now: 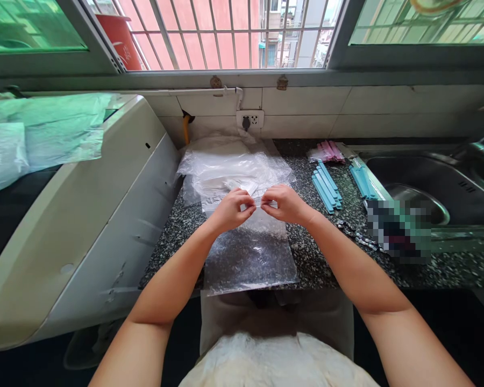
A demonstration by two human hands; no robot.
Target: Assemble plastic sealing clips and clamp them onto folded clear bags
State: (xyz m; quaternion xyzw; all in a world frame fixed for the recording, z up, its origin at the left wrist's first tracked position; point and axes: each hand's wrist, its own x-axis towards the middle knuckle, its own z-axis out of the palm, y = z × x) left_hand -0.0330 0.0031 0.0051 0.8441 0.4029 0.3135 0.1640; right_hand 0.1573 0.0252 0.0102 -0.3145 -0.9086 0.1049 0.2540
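A clear plastic bag (252,260) is being spread flat on the speckled table (314,269), straight out from the wall socket (255,117) towards the person, with its near edge lying by the table's front edge. Its far edge is being pinched near the middle by the left hand (236,208) and the right hand (284,203); in each grip the thumb and fingers are being closed on the thin film, and only a small gap is being left between the two sets of fingertips. Very little weight is likely being carried there, since the film is looking light, limp and slippery, apt to be creased or stretched if pulled unevenly (its glare is making the separate layers hard to tell). The best hold is probably being offered by that far edge, where a narrow band is seeming a little firmer than the loose sheet; by the broad middle, the film would likely be sagging or sliding. Closer to the socket, a pile of clear bags (226,161) is being shown rumpled and overlapping, its slick film probably being prone to clinging or slipping. To the right of the socket and nearer the person, blue strips (326,187) are being kept side by side, apart from the right hand.
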